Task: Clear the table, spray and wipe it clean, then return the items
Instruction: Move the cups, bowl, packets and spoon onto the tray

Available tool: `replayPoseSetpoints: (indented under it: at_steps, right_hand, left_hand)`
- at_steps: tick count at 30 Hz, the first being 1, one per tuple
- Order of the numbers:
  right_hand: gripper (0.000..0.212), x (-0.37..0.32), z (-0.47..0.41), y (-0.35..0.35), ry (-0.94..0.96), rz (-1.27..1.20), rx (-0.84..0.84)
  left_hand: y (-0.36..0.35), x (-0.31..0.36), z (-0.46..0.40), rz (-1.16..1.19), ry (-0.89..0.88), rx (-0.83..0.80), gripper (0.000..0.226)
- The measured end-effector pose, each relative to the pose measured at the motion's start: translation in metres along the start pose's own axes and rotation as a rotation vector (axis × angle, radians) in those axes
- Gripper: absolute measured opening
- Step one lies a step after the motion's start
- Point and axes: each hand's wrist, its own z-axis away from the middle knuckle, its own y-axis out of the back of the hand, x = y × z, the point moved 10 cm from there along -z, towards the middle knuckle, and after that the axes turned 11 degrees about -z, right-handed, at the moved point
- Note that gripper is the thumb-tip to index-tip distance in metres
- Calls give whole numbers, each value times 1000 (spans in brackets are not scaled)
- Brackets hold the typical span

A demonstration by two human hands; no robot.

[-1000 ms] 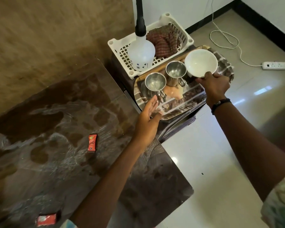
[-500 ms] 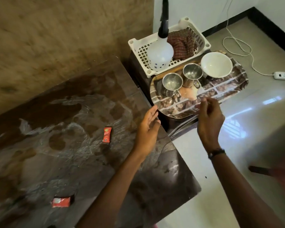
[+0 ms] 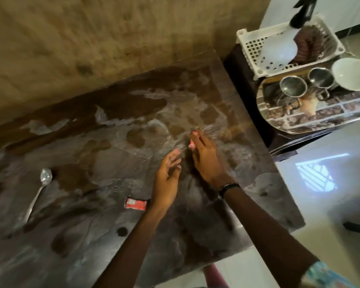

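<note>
The dark table [image 3: 116, 242] has pale dried smears across its top. My right hand [image 3: 206, 159] lies over a small red packet [image 3: 193, 135], fingers on it; whether it is gripped I cannot tell. My left hand [image 3: 167, 179] hovers open just left of it, holding nothing. A second red packet [image 3: 136, 204] lies near my left wrist. A metal spoon [image 3: 39, 191] rests at the table's left. Off the table to the right, a patterned tray [image 3: 324, 119] carries two steel cups [image 3: 293, 87] and a white bowl [image 3: 352, 73].
A white plastic basket [image 3: 256, 43] behind the tray holds a white spray bottle [image 3: 279, 51] and a dark red cloth [image 3: 308, 45]. A brown wall runs along the table's far edge. Shiny floor lies to the right of the table.
My right hand left the bowl on the tray and swung left onto the red packet on the table. My left hand followed over the table. The view turned left, revealing the spoon.
</note>
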Motion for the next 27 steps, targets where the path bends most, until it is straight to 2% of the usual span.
replayPoseSetpoints:
  at_steps: [4,9,13,17,23,25,27]
  right_hand:
    - [45,11,-2,-33,-41,193,-97]
    - [44,-5,16,-37,16,259,-73]
    - [40,-39,42,-35,91,156,-1]
    - [34,-68,68,-38,119,18,96]
    - [27,-84,90,-41,107,-214,186]
    - [25,-81,94,-35,95,-268,219]
    - [23,-71,98,-26,41,-328,266]
  left_hand:
    - [50,-24,15,-16,11,43,39]
    - [100,-54,38,-67,13,73,44]
    - [117,-66,58,-235,-75,41,42]
    - [117,-70,68,-582,-194,12,39]
    - [99,-72,64,-939,-255,-11,37]
    - [97,-68,61,-975,-274,24,28]
    - [98,-65,57,-847,-218,64,23]
